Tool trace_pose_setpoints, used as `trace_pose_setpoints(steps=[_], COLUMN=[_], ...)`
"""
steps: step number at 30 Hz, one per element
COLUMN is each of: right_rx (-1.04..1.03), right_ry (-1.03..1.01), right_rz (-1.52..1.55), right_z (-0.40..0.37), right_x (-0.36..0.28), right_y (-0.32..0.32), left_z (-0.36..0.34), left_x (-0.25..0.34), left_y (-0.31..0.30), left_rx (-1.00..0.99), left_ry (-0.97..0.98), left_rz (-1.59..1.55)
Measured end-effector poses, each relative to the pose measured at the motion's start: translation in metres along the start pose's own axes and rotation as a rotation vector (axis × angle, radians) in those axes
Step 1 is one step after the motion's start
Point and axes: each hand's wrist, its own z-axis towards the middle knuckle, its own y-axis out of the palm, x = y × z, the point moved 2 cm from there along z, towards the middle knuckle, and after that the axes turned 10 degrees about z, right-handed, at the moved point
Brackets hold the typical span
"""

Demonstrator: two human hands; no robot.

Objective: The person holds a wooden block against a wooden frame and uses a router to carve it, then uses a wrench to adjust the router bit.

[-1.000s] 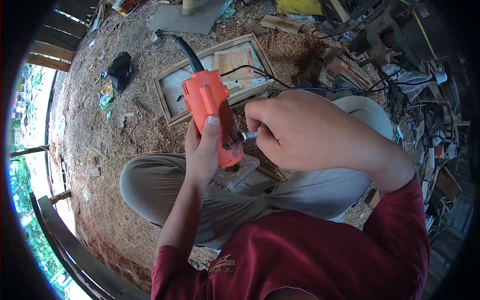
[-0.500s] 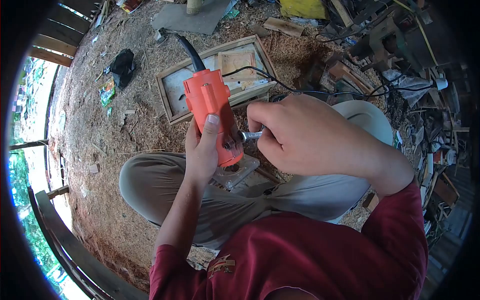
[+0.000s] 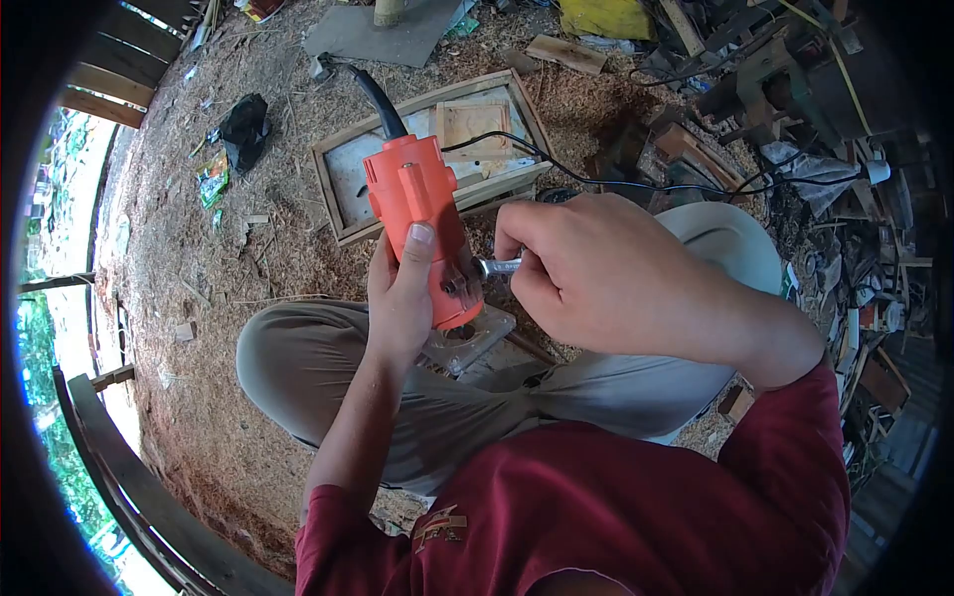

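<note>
An orange trim router (image 3: 413,189) stands tilted above my lap, its black cord leaving the top end. My left hand (image 3: 402,288) is wrapped round its lower body, thumb across the front. Between the fingers of my right hand (image 3: 581,273) is a metal wrench (image 3: 500,267), its head against the router's lower right side. What the wrench head grips there is too small to make out. Under the router's lower end shows a clear plastic base (image 3: 467,343), partly hidden by the orange body and my left hand.
A shallow wooden frame (image 3: 333,214) lies on the shaving-covered ground beyond the router. A black power cord (image 3: 636,185) runs right to a white plug (image 3: 876,169). A black plastic bag (image 3: 243,134) lies left, wood scraps and machinery (image 3: 785,89) right.
Almost nothing differs. The router, the wrench and both hands keep nearly the same positions, with only a very slight shift of the view.
</note>
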Motion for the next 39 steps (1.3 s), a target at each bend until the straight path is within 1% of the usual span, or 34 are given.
trace_pose_setpoints(steps=[2, 5, 10, 16, 19, 23, 26, 29, 32, 34, 37, 39], right_rx=[0.007, -0.035, -0.005, 0.003, -0.036, -0.052, -0.082, -0.067, -0.004, -0.001, 0.030, 0.052], right_ry=[-0.007, 0.013, -0.004, -0.020, -0.008, -0.001, 0.014, -0.029, -0.140, -0.163, -0.207, -0.239], right_rz=[-0.004, 0.004, 0.000, -0.037, -0.033, -0.039, -0.103, -0.142, -0.173, -0.161, -0.146, -0.113], right_z=[0.000, 0.000, -0.003, -0.010, -0.011, -0.013, -0.016, -0.018, -0.020, -0.021, -0.024, -0.025], right_x=[0.001, -0.003, -0.007, -0.012, -0.013, -0.014, -0.019, -0.018, -0.018, -0.018, -0.022, -0.024], right_y=[0.001, 0.000, 0.004, 0.013, 0.017, 0.019, 0.024, 0.032, 0.036, 0.040, 0.042, 0.044], left_z=[0.000, 0.001, 0.002, 0.010, 0.011, 0.011, 0.013, 0.017, 0.017, 0.017, 0.019, 0.015], left_x=[0.001, 0.001, 0.002, -0.010, -0.013, -0.007, -0.009, -0.016, -0.016, -0.019, -0.022, -0.013], left_y=[0.000, 0.000, 0.000, -0.007, -0.014, -0.012, -0.012, -0.016, -0.019, -0.020, -0.021, -0.019], left_rx=[0.009, 0.018, 0.059, 0.125, 0.100, 0.091, 0.073, 0.076, 0.074, 0.045, 0.111, 0.085], left_ry=[-0.016, -0.034, -0.036, -0.055, -0.043, -0.046, -0.048, -0.038, -0.032, -0.026, -0.040, -0.019], left_rz=[-0.004, -0.034, -0.124, -0.232, -0.187, -0.260, -0.294, -0.333, -0.352, -0.411, -0.492, -0.481])
